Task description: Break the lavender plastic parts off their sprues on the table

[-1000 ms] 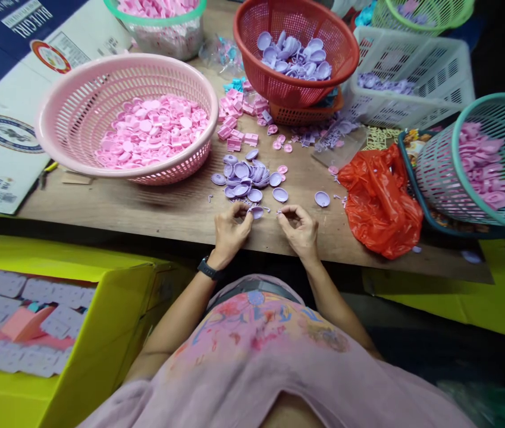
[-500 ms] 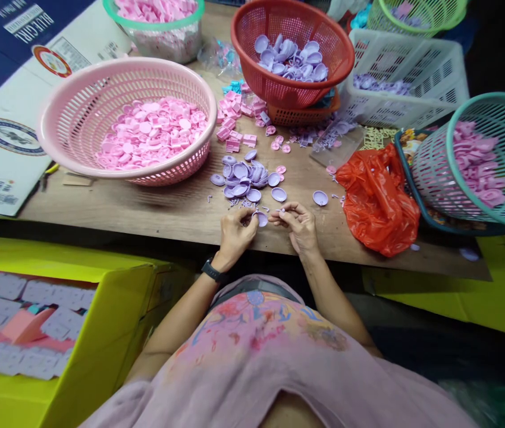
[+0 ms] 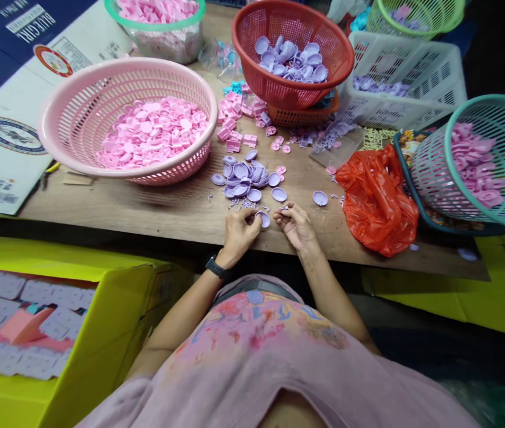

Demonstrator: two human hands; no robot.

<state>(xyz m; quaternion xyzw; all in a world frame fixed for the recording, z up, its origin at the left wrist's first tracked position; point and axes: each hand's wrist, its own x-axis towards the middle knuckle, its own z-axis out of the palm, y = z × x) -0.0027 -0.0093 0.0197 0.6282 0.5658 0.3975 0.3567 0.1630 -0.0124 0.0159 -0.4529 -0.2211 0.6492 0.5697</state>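
Near the table's front edge, my left hand (image 3: 240, 233) pinches a small purple oval plastic shell (image 3: 263, 220) by its left side, its hollow face upward. To the right of it, my right hand (image 3: 297, 227) is closed in a pinch on a tiny light purple plastic piece (image 3: 284, 208), whose exact shape is too small to make out. The two hands are apart. Just beyond them lies a pile of purple oval shells (image 3: 245, 177), with tiny purple hook-like bits (image 3: 243, 203) scattered at its near side. Single shells lie at the right, one of them a lone purple shell (image 3: 320, 198).
A pink basket (image 3: 56, 128) of pink parts stands left, a red basket (image 3: 279, 89) of purple shells behind. Rightward are a red plastic bag (image 3: 375, 208), a tilted teal basket (image 3: 448, 160) and a white crate (image 3: 439, 77). A yellow box (image 3: 87, 339) sits below left.
My right hand has shifted slightly right and turned, showing more of its palm, with the tiny piece still between its fingers. My left hand has moved slightly right with the shell.
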